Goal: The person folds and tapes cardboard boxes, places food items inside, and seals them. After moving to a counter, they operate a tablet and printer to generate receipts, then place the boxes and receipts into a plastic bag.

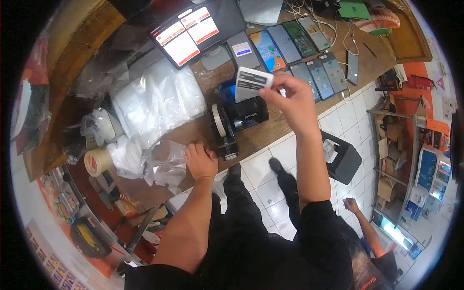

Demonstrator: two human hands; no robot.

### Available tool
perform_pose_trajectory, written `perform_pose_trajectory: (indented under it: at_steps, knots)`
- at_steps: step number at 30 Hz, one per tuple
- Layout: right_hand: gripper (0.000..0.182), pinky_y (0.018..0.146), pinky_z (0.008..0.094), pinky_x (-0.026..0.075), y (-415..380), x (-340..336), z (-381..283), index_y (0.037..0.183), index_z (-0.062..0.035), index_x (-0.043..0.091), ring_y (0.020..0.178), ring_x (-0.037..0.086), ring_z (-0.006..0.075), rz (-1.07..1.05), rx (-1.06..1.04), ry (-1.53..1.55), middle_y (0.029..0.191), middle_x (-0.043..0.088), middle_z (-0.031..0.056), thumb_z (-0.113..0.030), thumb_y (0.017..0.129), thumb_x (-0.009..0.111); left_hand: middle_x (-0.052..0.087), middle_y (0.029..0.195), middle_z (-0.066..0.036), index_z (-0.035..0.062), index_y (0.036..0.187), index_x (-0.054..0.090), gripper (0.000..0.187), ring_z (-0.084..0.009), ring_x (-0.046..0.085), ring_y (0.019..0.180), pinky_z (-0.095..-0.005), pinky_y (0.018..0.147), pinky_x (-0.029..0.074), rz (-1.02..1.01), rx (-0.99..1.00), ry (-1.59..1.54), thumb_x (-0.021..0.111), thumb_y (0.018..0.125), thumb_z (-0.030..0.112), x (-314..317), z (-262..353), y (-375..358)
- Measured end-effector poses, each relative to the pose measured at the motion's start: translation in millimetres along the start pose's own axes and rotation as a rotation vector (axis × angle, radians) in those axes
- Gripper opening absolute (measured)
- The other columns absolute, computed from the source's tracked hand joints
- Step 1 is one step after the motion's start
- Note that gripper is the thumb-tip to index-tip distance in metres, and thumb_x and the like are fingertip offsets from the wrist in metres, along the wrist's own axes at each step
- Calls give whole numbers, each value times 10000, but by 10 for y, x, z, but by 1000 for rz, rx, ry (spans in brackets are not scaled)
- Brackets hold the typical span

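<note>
My right hand (292,99) is raised over the table's front edge, its thumb and fingers pinching a small white label sheet (252,79) with black printed blocks. Just below the sheet stands a black EPPOS printer (251,113). A pale roll on a black holder (219,121) is to the printer's left. My left hand (200,161) rests on the table near that holder, fingers spread with nothing in them. Beside it lies crumpled clear plastic (166,162).
Several phones (294,41) lie in rows at the back right among white cables (333,26). A lit screen (188,36) and a stack of plastic bags (159,92) occupy the left. A tape roll (96,162) sits near the corner. Another person's arm (367,227) shows at lower right.
</note>
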State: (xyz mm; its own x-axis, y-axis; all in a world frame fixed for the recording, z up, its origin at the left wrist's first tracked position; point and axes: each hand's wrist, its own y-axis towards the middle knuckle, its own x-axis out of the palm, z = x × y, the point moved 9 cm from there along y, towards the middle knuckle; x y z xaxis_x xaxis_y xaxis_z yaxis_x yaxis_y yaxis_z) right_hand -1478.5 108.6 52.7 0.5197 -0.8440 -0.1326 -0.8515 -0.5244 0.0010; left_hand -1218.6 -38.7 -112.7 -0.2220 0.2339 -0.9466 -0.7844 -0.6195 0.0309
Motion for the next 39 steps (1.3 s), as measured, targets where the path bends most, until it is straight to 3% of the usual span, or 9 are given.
perform_pose_trajectory:
  at_steps: [8, 12, 14, 18, 21, 22, 27, 33, 39]
  knots:
    - [139, 793, 312, 464, -736, 30, -22, 814, -31, 701, 862, 636, 209, 68, -116, -300, 927, 682, 74, -45, 758, 828, 532, 1065, -150, 57, 1054, 570, 361, -365, 510, 1040, -492, 884, 404, -12, -14, 23, 673, 728, 174, -42, 19, -1]
    - [91, 845, 338, 488, -1459, 1140, 80, 822, -63, 719, 936, 646, 271, -710, -203, 142, 980, 691, 74, -84, 797, 803, 534, 1074, -169, 40, 1054, 572, 366, -380, 514, 1042, -508, 884, 410, -12, 0, 16, 673, 731, 178, -23, 11, 0]
    - [110, 838, 359, 506, -1380, 1093, -295, 853, -47, 713, 926, 672, 267, -725, -33, 342, 981, 710, 97, -79, 802, 806, 534, 1074, -179, 31, 1047, 574, 362, -387, 516, 1039, -513, 882, 414, -24, 0, 3, 670, 733, 183, -25, 8, 2]
    - [226, 818, 349, 551, -725, 378, -518, 964, 17, 638, 922, 697, 233, -240, 126, 558, 998, 716, 169, 52, 778, 762, 530, 1065, -190, 11, 1026, 576, 356, -392, 518, 1030, -513, 873, 420, -84, -31, -17, 666, 733, 193, 91, -95, -36]
    - [278, 803, 286, 538, -85, 154, -1130, 1063, -22, 573, 921, 679, 150, -80, -155, 457, 1053, 702, 118, 53, 819, 684, 522, 1067, -167, 37, 1022, 559, 347, -376, 506, 1063, -508, 894, 408, -7, 3, 37, 674, 746, 212, -59, 17, -31]
    - [321, 807, 263, 527, 134, 127, -1258, 1123, -25, 563, 934, 666, 120, -28, -92, 391, 1058, 698, 88, 43, 833, 680, 521, 1074, -160, 50, 1029, 554, 351, -372, 502, 1076, -504, 902, 405, -43, -16, 23, 679, 746, 217, -66, 13, -30]
    - [352, 760, 250, 540, 1191, -683, -1924, 1230, -5, 501, 890, 663, 139, 315, -408, 396, 976, 685, 105, 14, 906, 639, 512, 1072, -143, 78, 1043, 547, 358, -360, 499, 1089, -502, 913, 397, -33, -5, -40, 691, 749, 224, -95, 7, -43]
    - [236, 591, 238, 410, 2105, -1142, -1921, 1124, -25, 619, 693, 539, 86, 218, -298, -121, 802, 632, 38, -41, 889, 632, 509, 1065, -139, 83, 1042, 548, 354, -354, 503, 1075, -501, 923, 393, -56, -21, -74, 694, 756, 230, -108, -1, -30]
    - [172, 617, 252, 442, 2196, -1184, -1973, 948, -3, 728, 739, 570, 88, 186, -191, -468, 845, 665, 38, -41, 849, 593, 508, 1065, -137, 86, 1039, 551, 352, -352, 508, 1064, -504, 933, 394, -78, -41, -58, 693, 758, 244, -47, -37, -48]
